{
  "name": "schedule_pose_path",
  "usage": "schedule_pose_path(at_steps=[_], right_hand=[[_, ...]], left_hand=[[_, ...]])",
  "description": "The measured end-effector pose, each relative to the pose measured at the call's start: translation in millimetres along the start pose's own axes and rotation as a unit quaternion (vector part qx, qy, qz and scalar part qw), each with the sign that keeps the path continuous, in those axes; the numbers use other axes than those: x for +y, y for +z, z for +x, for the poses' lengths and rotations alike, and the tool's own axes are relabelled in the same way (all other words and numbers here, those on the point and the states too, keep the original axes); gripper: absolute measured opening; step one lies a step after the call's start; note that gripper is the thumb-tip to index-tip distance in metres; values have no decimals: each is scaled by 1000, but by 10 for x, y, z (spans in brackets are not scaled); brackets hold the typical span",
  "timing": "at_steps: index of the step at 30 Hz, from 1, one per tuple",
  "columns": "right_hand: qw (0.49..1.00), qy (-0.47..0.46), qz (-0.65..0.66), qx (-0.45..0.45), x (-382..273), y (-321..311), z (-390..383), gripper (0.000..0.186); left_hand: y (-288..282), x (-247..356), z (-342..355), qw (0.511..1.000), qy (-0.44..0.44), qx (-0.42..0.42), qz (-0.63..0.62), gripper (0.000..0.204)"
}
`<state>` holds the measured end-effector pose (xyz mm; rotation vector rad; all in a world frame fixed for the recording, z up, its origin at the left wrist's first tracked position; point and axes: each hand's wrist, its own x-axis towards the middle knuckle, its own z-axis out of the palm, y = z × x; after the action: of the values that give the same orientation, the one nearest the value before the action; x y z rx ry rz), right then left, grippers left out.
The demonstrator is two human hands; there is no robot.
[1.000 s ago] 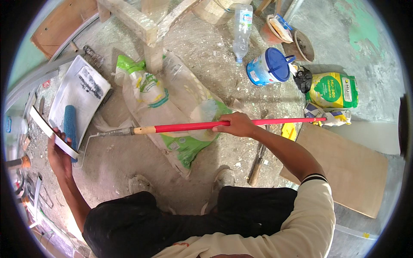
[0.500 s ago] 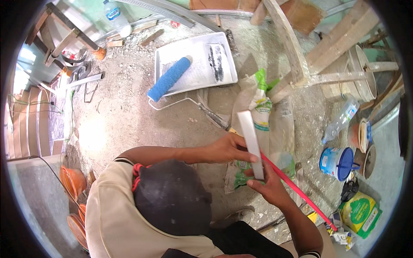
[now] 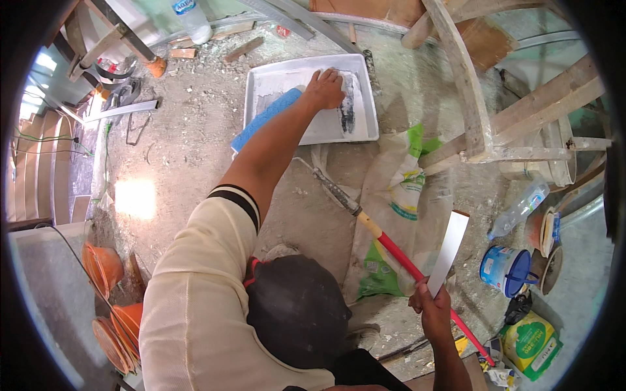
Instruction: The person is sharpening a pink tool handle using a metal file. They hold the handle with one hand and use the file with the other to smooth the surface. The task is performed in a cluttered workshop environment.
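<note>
My left hand (image 3: 326, 90) reaches onto the shallow white paint tray (image 3: 370, 104), over its white-coated inside. Its fingers are slightly apart and bent down, and nothing shows in them; the fingertips are partly hidden. Beside that wrist lies a blue paint roller (image 3: 261, 120), partly covered by my forearm. My right hand (image 3: 432, 305) is closed round the lower end of a flat, silver-white strip (image 3: 448, 251), held tilted upward. Under it on the floor runs a red pole (image 3: 404, 259), whose yellowish end meets the roller's handle (image 3: 336, 190).
A white and green sack (image 3: 385, 221) lies right of the roller handle. Wooden trestle legs (image 3: 463, 91) stand at the right, near a clear bottle (image 3: 518, 208) and a blue tub (image 3: 502, 267). Orange buckets (image 3: 102, 268) sit at the left. A dark cap (image 3: 297, 309) covers the lower middle.
My left hand has left the silver-white strip and moved forward onto the tray. My right hand has moved right and nearer, keeping hold of the strip. The whole view has shifted slightly.
</note>
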<state>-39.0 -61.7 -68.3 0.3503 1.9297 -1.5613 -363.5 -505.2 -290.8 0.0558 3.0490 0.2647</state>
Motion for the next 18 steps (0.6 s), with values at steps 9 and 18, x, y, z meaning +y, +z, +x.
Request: schedule_pose_path(at_steps=[9, 18], right_hand=[[999, -4, 8, 35, 8, -140, -42, 22], [999, -15, -35, 33, -123, -142, 11, 22]], left_hand=[[186, 437, -190, 986, 87, -115, 77, 64], [-187, 231, -176, 963, 161, -172, -131, 43]])
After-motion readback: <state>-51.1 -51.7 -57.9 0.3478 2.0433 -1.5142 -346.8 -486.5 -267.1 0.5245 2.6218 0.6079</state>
